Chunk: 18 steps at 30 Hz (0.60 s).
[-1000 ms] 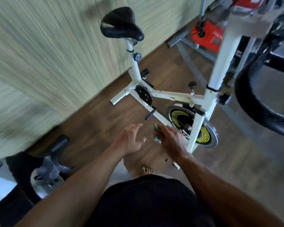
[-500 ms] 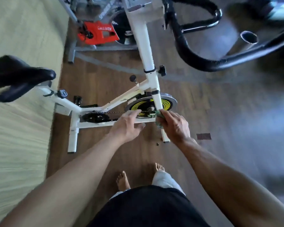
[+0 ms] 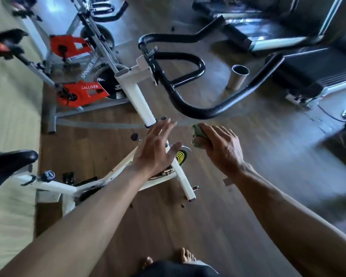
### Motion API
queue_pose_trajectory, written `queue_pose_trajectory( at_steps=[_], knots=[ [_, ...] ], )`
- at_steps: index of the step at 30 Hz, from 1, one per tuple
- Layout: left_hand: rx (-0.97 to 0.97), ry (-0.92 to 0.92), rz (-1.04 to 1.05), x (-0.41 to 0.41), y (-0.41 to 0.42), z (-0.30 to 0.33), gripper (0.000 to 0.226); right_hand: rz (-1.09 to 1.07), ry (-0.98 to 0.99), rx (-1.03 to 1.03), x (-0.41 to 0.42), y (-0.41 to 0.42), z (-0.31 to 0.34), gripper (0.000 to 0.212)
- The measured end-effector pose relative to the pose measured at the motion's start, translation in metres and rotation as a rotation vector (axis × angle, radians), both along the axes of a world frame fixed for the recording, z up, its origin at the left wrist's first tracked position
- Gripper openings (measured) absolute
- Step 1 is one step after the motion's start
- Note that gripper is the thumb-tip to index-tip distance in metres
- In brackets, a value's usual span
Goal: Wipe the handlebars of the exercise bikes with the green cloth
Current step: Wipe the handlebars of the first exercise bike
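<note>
Right hand (image 3: 220, 148) fingers clamped on green cloth (image 3: 198, 136) — mostly hidden, left hand (image 3: 156, 150) fingers apart, black handlebars (image 3: 198, 110) just beyond

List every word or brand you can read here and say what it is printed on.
"CALLIVEN": white letters on the lower orange plastic guard of the grey bike.
"SPINNER BIKE": white letters along that bike's grey slanted frame tube; the last letters are blurred.
White marks on the black flywheel: unreadable.
</note>
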<state>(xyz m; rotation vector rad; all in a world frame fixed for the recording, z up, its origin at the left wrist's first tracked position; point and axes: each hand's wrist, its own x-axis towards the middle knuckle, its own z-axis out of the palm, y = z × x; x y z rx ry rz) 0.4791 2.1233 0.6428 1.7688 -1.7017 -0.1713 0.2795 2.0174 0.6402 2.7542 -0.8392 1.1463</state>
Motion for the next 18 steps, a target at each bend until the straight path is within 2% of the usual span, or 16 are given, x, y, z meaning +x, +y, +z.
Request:
queue_pose_trajectory(
  at_steps=[3, 6, 9, 18],
  knots=[
    [-0.08, -0.04, -0.051, -0.007, -0.014, 0.015, 0.058, -0.026, -0.047, -0.052, -0.01, -0.006, 0.016, 0.04],
    [-0.128, -0.062, -0.007, -0.011, -0.031, 0.033, 0.063, -0.055, -0.06, -0.089, -0.018, -0.017, 0.037, 0.04],
    [-0.203, -0.143, -0.058, -0.021, -0.047, 0.056, 0.054, -0.092, -0.065, -0.147, -0.027, -0.03, 0.065, 0.035],
    [-0.065, -0.065, -0.122, -0.049, -0.085, 0.085, 0.058, -0.121, 0.067, -0.236, -0.029, -0.066, 0.095, 0.036]
  ],
)
